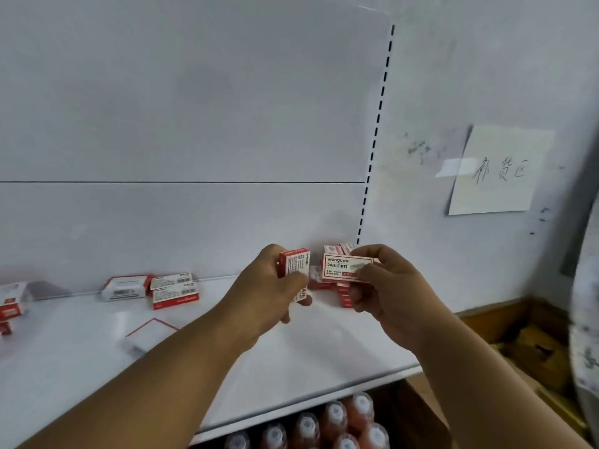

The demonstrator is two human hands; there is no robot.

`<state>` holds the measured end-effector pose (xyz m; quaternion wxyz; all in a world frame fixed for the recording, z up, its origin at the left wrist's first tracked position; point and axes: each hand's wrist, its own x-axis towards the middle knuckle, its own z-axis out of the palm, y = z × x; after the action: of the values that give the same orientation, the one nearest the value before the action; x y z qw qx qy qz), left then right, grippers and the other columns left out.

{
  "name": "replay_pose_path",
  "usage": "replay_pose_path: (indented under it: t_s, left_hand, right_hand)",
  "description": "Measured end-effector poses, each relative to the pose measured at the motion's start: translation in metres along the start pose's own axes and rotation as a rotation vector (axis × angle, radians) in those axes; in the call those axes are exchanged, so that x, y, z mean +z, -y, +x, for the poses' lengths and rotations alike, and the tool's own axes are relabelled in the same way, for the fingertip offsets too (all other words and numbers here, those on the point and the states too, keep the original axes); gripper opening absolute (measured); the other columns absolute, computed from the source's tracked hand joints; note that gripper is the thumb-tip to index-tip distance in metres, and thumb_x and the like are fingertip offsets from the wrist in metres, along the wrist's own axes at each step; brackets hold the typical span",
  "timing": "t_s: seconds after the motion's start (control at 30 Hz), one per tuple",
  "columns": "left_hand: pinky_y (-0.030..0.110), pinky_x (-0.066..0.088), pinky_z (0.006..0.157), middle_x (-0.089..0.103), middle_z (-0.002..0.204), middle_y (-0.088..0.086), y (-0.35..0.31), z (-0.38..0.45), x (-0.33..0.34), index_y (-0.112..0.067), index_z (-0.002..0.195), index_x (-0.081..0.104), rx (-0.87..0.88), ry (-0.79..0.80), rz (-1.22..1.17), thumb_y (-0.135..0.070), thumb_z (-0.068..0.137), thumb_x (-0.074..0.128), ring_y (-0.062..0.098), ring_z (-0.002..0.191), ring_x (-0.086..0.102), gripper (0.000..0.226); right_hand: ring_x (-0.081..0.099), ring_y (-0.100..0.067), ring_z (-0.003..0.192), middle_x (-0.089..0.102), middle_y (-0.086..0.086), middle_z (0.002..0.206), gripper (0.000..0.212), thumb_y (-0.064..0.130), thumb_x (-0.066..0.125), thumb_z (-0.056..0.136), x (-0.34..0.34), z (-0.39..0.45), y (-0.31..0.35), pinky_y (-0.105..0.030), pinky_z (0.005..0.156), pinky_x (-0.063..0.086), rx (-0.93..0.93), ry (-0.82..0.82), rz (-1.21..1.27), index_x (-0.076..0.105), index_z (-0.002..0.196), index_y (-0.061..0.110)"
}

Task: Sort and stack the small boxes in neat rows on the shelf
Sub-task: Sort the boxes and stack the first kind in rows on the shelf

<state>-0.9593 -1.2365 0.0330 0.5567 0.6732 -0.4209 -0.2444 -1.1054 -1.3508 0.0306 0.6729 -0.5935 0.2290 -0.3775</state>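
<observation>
My left hand (272,286) grips a small red-and-white box (294,264) held upright above the white shelf (227,367). My right hand (385,286) pinches a second small box (343,267), its printed white face turned toward me. Behind both hands, a stack of the same small boxes (337,251) stands at the shelf's back right corner, partly hidden by my fingers. More boxes (175,290) lie stacked at the back left centre, beside a larger red-and-white pack (124,288).
Further boxes (11,307) sit at the shelf's far left edge. A flat clear sheet with a red edge (149,333) lies on the shelf. Capped bottles (324,422) fill the level below. A handwritten paper note (499,171) is taped to the wall at right, above cardboard cartons (531,348).
</observation>
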Motion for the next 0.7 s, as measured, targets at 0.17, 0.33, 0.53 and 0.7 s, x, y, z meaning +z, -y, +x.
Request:
replay_pose_path:
  t_s: [0.17, 0.33, 0.53, 0.7]
  left_hand:
    - [0.018, 0.035, 0.051, 0.055, 0.078, -0.013, -0.002, 0.022, 0.041, -0.029, 0.094, 0.039, 0.075, -0.052, 0.431, -0.048, 0.092, 0.059, -0.001, 0.054, 0.049, 0.028]
    - [0.031, 0.041, 0.060, 0.060, 0.093, -0.002, 0.004, 0.055, 0.061, -0.022, 0.110, 0.041, -0.015, -0.107, 0.352, -0.027, 0.098, 0.048, 0.015, 0.066, 0.051, 0.014]
    - [0.029, 0.051, 0.062, 0.061, 0.101, -0.005, 0.009, 0.080, 0.063, -0.023, 0.110, 0.048, -0.126, -0.323, 0.110, -0.014, 0.099, 0.046, 0.018, 0.075, 0.062, 0.015]
    - [0.035, 0.062, 0.069, 0.070, 0.096, 0.007, -0.004, 0.106, 0.068, -0.014, 0.103, 0.056, -0.139, -0.358, -0.070, -0.009, 0.093, 0.060, 0.018, 0.076, 0.071, 0.012]
  right_hand:
    - [0.056, -0.025, 0.057, 0.066, -0.015, 0.077, 0.024, -0.014, 0.046, 0.092, -0.053, 0.020, 0.004, -0.037, 0.056, 0.051, -0.003, 0.014, -0.020, 0.059, 0.103, 0.003]
    - [0.063, -0.026, 0.055, 0.072, -0.015, 0.084, 0.017, -0.007, 0.055, 0.089, -0.076, 0.051, 0.001, -0.034, 0.053, 0.052, 0.016, -0.098, -0.190, 0.059, 0.096, 0.007]
    - [0.052, -0.013, 0.048, 0.072, -0.008, 0.079, 0.013, 0.013, 0.074, 0.081, -0.075, 0.089, 0.005, -0.023, 0.040, 0.034, -0.076, -0.133, -0.545, 0.061, 0.080, 0.013]
    - [0.059, -0.011, 0.045, 0.073, -0.006, 0.071, 0.013, 0.018, 0.069, 0.085, -0.066, 0.114, 0.011, -0.025, 0.044, 0.043, -0.068, -0.142, -0.662, 0.061, 0.077, 0.012]
